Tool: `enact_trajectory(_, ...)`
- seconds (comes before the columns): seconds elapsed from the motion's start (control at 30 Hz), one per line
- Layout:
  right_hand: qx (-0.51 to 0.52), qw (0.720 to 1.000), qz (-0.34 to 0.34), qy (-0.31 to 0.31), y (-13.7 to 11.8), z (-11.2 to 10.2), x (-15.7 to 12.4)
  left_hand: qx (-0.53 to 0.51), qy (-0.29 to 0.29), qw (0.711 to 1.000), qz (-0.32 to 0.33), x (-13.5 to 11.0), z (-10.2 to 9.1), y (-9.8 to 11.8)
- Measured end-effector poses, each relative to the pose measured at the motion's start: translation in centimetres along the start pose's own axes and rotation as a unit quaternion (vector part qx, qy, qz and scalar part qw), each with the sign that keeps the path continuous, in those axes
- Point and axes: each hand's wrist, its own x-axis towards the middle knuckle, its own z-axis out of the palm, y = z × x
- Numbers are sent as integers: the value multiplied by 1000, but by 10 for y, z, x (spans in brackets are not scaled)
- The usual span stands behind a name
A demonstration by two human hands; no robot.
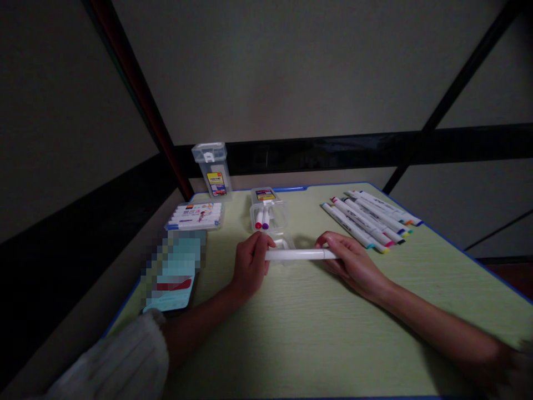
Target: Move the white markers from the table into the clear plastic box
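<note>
The left grip (pixel 251 264) and right grip (pixel 352 263) hide the ends of the white marker (pixel 296 254), which seems to cover part of a clear lid (pixel 287 243). Pixelation blurs the phone (pixel 179 269); lettering on the spread markers (pixel 363 221) is unreadably small.

Single head-worn cam, looks fwd & down; tabletop (pixel 300 333) near, wall (pixel 291 72) beyond.

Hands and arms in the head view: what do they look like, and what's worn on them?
The left hand and right hand are bare, with no gloves or wristwatch visible. A loose, pale greyish left sleeve with faint lengthwise lines ends on the forearm. The right sleeve barely shows, too blurred to describe.
</note>
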Motion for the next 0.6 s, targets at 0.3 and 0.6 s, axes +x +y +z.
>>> enact_trajectory(0.3, 17, 999, 2, 27, 0, -2, 3, 50, -13, 998, 41, 3, 1, 1)
enact_trajectory(0.6, 20, 999, 5, 32, -1, -1, 4, 51, 5, 998, 47, 2, 3, -4)
